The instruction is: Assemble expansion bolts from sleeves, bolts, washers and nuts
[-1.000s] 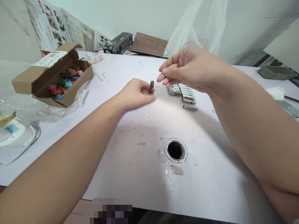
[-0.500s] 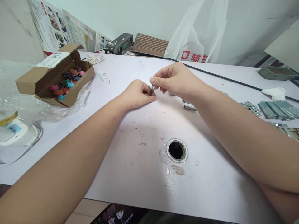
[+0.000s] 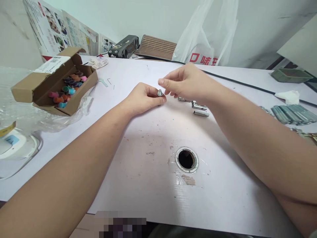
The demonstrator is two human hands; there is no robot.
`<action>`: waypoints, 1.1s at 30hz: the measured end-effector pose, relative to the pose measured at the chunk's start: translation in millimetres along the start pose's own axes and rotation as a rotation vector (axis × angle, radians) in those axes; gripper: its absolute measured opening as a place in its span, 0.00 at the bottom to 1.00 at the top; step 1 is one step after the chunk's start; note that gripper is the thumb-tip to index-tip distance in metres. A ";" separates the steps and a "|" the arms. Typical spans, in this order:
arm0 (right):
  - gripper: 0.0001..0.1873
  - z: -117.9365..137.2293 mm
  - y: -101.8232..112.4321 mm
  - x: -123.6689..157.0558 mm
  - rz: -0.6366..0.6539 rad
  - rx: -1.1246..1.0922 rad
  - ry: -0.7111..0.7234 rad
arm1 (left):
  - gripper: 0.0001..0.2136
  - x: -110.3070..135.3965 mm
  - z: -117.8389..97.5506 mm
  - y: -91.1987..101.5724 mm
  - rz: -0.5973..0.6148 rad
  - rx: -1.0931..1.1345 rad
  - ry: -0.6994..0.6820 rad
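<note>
My left hand [image 3: 145, 97] rests on the table with thumb and fingers pinched around a small metal bolt [image 3: 159, 93]. The bolt stands upright, its stub and a flange or washer showing above the fingers; its lower part is mostly hidden. Just above and to the right hovers my right hand [image 3: 187, 81], fingers loosely bent and apart from the bolt, with nothing visible in them. Several shiny metal sleeves [image 3: 201, 113] lie on the table beneath and beside the right hand.
An open cardboard box [image 3: 70, 86] of coloured caps sits left on bubble wrap. A round metal-rimmed hole [image 3: 187, 159] is in the tabletop in front. Metal rods [image 3: 293, 114] lie at right. A black cable [image 3: 235, 83] crosses the back, near a plastic bag [image 3: 203, 49].
My right fingers have come off the top of the bolt, which now shows. The bolt stays in my left hand. The view has shifted slightly, and more of the sleeves is visible.
</note>
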State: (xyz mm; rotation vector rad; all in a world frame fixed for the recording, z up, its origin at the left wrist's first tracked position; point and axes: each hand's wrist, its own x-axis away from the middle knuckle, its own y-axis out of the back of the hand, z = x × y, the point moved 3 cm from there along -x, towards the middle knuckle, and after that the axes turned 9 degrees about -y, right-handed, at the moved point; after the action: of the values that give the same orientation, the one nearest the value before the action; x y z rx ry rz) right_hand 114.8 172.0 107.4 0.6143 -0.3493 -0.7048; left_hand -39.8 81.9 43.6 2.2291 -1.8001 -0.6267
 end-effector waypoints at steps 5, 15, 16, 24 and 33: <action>0.18 -6.0 73.9 35.6 -0.320 0.365 -0.321 | 0.13 0.3 0.2 0.8 -0.017 0.029 0.041; 0.09 -119.2 109.2 54.5 -0.250 0.645 -0.553 | 0.14 -1.0 5.4 0.9 0.010 0.026 0.031; 0.10 -121.4 110.7 54.3 -0.252 0.643 -0.558 | 0.15 -0.8 6.0 1.2 0.014 0.021 0.031; 0.09 -131.3 123.3 58.9 -0.017 0.589 -0.477 | 0.17 0.4 6.4 1.9 0.024 0.000 0.042; 0.02 -142.0 117.8 54.8 0.007 0.542 -0.492 | 0.15 1.0 2.1 -0.3 0.027 0.015 0.042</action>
State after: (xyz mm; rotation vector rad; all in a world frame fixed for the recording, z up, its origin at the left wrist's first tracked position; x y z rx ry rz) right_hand 282.4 262.0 77.5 0.9477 -1.0192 -0.7540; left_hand -40.4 81.2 41.4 2.2070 -1.8173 -0.5580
